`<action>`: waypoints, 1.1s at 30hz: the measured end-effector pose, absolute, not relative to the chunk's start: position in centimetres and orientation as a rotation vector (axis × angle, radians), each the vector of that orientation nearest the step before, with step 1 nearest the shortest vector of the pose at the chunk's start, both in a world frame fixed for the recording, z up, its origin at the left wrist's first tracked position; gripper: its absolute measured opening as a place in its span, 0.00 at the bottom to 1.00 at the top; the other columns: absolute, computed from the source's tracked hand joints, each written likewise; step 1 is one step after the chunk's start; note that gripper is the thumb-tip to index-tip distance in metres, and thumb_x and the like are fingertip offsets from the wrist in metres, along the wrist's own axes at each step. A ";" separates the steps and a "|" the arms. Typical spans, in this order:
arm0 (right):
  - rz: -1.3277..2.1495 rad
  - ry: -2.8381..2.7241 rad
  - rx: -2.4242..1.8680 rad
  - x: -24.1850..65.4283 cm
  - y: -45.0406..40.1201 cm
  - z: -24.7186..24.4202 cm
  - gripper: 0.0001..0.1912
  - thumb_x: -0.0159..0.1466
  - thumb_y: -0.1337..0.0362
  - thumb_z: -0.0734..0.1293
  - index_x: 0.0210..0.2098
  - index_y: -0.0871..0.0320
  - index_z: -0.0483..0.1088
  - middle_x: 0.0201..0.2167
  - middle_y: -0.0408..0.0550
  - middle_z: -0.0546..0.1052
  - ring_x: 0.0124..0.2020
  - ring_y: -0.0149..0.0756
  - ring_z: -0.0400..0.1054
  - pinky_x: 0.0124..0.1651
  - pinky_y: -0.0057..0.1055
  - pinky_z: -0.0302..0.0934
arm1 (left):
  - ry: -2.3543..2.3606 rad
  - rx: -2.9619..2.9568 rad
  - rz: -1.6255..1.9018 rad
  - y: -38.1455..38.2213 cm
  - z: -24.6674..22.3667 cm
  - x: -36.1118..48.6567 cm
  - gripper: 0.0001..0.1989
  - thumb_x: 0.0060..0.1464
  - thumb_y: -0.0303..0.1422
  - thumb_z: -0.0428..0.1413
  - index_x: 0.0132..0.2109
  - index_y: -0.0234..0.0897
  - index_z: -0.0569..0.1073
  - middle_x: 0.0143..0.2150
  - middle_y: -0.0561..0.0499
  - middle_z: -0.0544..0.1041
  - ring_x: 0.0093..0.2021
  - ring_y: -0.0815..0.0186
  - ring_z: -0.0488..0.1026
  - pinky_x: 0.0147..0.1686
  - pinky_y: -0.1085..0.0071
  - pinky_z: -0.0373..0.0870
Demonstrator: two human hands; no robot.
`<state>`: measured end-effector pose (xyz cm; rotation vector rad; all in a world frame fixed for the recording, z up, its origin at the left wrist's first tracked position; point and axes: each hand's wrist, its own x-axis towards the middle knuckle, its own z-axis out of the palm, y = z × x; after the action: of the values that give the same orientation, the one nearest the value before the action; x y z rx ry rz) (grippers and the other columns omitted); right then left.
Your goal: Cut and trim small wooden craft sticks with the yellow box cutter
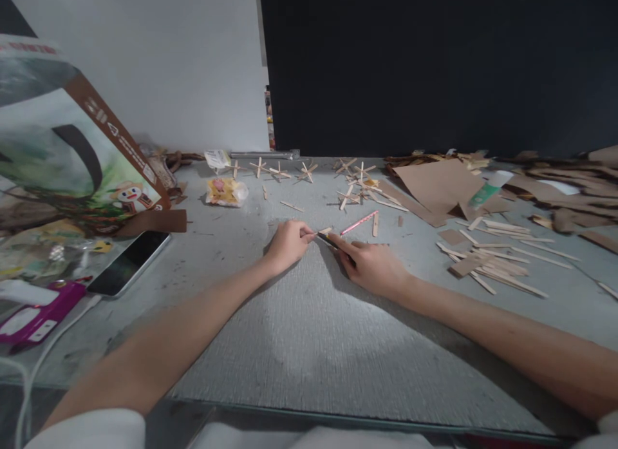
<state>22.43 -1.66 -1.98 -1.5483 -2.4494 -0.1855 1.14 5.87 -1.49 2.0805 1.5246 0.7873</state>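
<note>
My left hand [288, 246] is closed in a pinch near the middle of the table, its fingertips on a thin pale wooden stick whose end meets the tool. In my right hand [374, 265] is a slim dark craft knife [327, 241], its tip pointing left toward the pinched fingers; the forefinger lies along it. Just behind the tool a small wooden piece [325, 230] shows. A pink patterned pencil [360, 222] lies beyond my right hand, beside a short wooden stick [375, 225]. Most of what the left fingers grip is hidden.
Several star-shaped stick assemblies [306, 172] stand along the back. Loose wooden sticks [502, 268], cardboard [434, 190] and a glue stick [488, 190] lie right. On the left are a phone [130, 263], a purple power strip [43, 314], a snack packet [225, 192] and a large printed bag [77, 140].
</note>
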 end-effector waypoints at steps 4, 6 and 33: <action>-0.192 -2.487 -1.602 22.1 -1.7 -1.5 0.31 0.72 0.62 0.53 0.72 0.55 0.64 0.33 0.54 0.83 0.23 0.37 0.67 0.28 0.34 0.41 | 1.525 2.073 0.816 5.7 -1.7 1.2 0.04 0.61 0.30 0.64 0.39 0.36 0.84 0.36 0.44 0.85 0.35 0.62 0.79 0.39 0.67 0.72; -0.169 -2.486 -1.612 21.9 -1.8 -1.4 0.31 0.72 0.62 0.54 0.72 0.56 0.63 0.33 0.55 0.83 0.23 0.38 0.68 0.28 0.34 0.41 | 1.528 2.099 0.829 5.6 -1.8 1.3 0.04 0.61 0.30 0.64 0.39 0.36 0.84 0.35 0.45 0.84 0.35 0.62 0.78 0.39 0.67 0.72; -0.097 -2.324 -1.490 21.6 -2.2 -2.5 0.29 0.72 0.63 0.54 0.71 0.59 0.65 0.31 0.52 0.82 0.24 0.36 0.69 0.28 0.32 0.46 | 1.466 2.180 0.854 5.8 -2.0 1.0 0.05 0.62 0.30 0.64 0.36 0.37 0.84 0.35 0.45 0.84 0.38 0.61 0.79 0.42 0.66 0.72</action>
<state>21.58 -2.18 -2.53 -1.4900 -2.3237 -0.0973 1.00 5.81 -1.98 2.1797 1.4663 0.8544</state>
